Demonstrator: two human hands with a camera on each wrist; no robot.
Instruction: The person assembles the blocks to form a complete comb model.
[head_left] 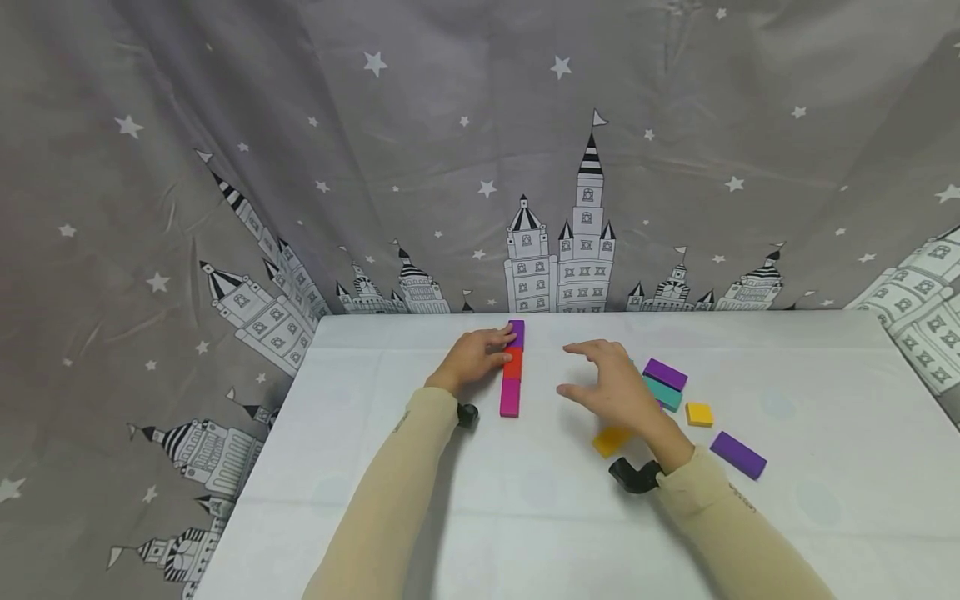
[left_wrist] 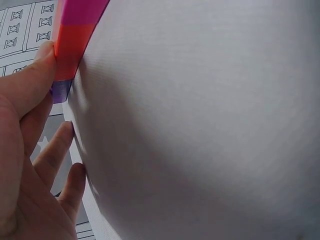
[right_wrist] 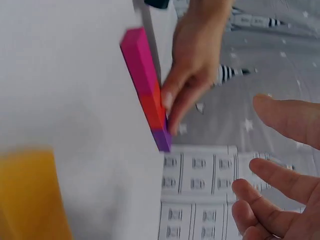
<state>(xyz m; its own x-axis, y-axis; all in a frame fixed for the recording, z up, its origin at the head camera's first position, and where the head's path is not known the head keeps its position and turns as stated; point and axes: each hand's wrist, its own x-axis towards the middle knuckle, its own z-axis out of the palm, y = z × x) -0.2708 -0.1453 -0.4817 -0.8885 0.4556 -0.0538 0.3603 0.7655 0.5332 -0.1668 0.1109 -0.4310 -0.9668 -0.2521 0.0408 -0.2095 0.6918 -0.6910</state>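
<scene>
A purple block (head_left: 516,332), a red block (head_left: 513,363) and a magenta block (head_left: 510,398) lie end to end in a straight row, the purple one farthest back. My left hand (head_left: 472,358) rests at the row's left side, its thumb touching the red block and a fingertip at the purple one. Its other fingers are spread, as the left wrist view shows. To the right of the row my right hand (head_left: 615,387) hovers above the table with thumb and fingers apart and nothing between them. It partly covers a yellow block (head_left: 611,442).
Right of my right hand lie a purple block (head_left: 665,374), a teal block (head_left: 663,393), a small yellow block (head_left: 700,415) and another purple block (head_left: 738,455). A grey curtain (head_left: 420,125) with printed castles hangs behind the white table (head_left: 525,542).
</scene>
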